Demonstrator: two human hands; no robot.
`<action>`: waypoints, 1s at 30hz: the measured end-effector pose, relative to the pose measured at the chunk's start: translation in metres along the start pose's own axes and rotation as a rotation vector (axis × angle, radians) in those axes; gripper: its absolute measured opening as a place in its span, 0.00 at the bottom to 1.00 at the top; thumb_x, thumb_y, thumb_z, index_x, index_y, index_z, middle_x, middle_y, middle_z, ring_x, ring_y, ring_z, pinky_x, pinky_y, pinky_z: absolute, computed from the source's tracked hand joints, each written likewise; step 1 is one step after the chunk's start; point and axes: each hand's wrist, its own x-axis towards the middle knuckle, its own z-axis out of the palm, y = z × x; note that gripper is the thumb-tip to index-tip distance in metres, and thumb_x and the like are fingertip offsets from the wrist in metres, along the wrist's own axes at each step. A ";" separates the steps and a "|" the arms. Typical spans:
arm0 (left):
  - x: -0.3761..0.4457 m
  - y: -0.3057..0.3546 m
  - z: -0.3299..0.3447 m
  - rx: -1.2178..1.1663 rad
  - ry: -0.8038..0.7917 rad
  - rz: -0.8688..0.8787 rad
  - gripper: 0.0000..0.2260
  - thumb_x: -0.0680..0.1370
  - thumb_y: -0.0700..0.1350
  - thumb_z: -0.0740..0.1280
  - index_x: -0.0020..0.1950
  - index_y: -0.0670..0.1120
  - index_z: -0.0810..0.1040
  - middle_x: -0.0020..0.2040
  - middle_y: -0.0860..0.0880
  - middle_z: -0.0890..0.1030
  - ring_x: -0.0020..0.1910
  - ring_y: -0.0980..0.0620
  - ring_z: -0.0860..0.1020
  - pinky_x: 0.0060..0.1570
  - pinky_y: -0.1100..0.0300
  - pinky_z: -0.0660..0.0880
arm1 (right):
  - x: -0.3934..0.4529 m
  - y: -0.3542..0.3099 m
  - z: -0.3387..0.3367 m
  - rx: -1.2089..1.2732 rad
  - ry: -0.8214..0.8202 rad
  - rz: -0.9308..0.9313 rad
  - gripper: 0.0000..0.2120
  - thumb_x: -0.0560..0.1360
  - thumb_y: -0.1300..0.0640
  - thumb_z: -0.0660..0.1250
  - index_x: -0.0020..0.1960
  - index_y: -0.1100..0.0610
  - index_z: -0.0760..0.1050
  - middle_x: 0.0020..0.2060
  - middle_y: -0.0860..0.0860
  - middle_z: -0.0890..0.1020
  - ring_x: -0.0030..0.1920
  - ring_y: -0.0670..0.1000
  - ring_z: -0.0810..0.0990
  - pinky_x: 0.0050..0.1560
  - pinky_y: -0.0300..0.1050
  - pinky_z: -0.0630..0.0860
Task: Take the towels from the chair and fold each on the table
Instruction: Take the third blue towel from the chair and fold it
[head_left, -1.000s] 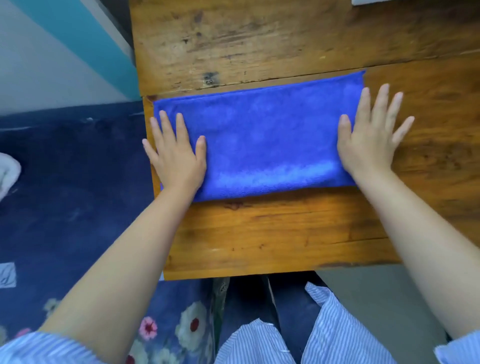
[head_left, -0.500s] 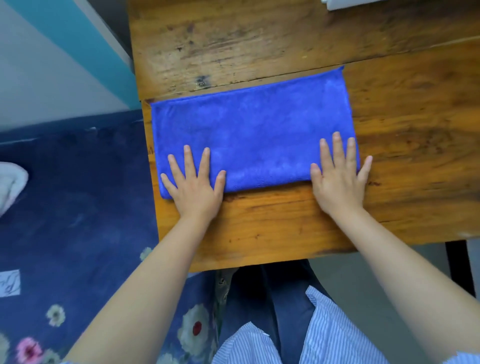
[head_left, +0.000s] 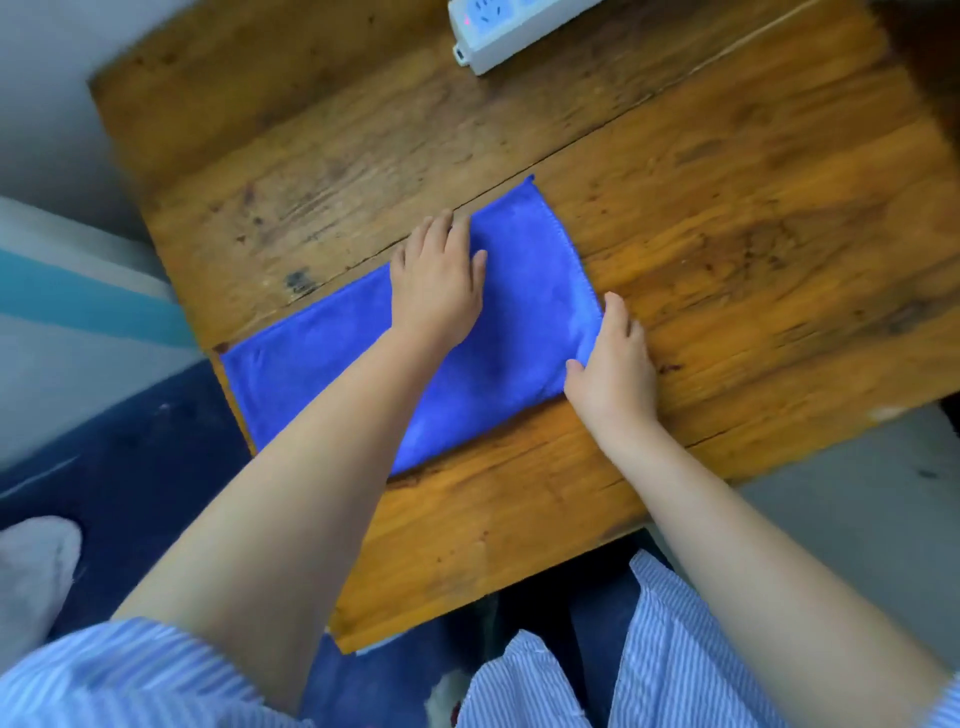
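A blue towel (head_left: 322, 364), folded into a long strip, lies slanted on the wooden table (head_left: 727, 234), its left end at the table's left edge. My left hand (head_left: 436, 283) lies on the towel's right half, fingertips at its far edge. My right hand (head_left: 615, 364) is at the near right corner, where its curled fingers and thumb pinch the towel's edge. My left forearm hides part of the towel's middle. No chair is in view.
A white power strip (head_left: 514, 36) sits at the table's far edge. A pale cloth (head_left: 31, 577) lies at lower left on the dark blue floral rug (head_left: 130, 467). A wall runs along the left.
Both hands left the towel's near edge. The left hand went right and farther onto the towel; the right hand took hold of the near right corner. The view tilted and widened.
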 end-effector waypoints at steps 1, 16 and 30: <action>0.014 0.007 -0.002 -0.002 -0.033 0.019 0.21 0.82 0.46 0.53 0.74 0.43 0.59 0.73 0.45 0.64 0.71 0.44 0.62 0.67 0.50 0.61 | 0.006 0.001 -0.004 0.052 -0.010 0.037 0.31 0.74 0.63 0.64 0.73 0.59 0.54 0.67 0.60 0.66 0.65 0.61 0.68 0.62 0.48 0.65; 0.094 0.019 -0.075 -0.763 -0.342 -0.059 0.14 0.73 0.31 0.67 0.36 0.50 0.73 0.34 0.55 0.77 0.32 0.60 0.76 0.35 0.66 0.74 | 0.064 -0.009 -0.067 0.114 0.300 -0.205 0.10 0.66 0.70 0.63 0.47 0.65 0.78 0.48 0.63 0.77 0.48 0.63 0.76 0.45 0.45 0.64; -0.017 -0.124 -0.078 0.175 0.037 0.822 0.12 0.64 0.42 0.54 0.32 0.41 0.77 0.28 0.45 0.76 0.29 0.45 0.76 0.31 0.61 0.70 | -0.062 -0.036 0.020 0.023 0.230 -0.955 0.09 0.61 0.63 0.57 0.34 0.62 0.76 0.30 0.57 0.77 0.36 0.54 0.71 0.37 0.47 0.64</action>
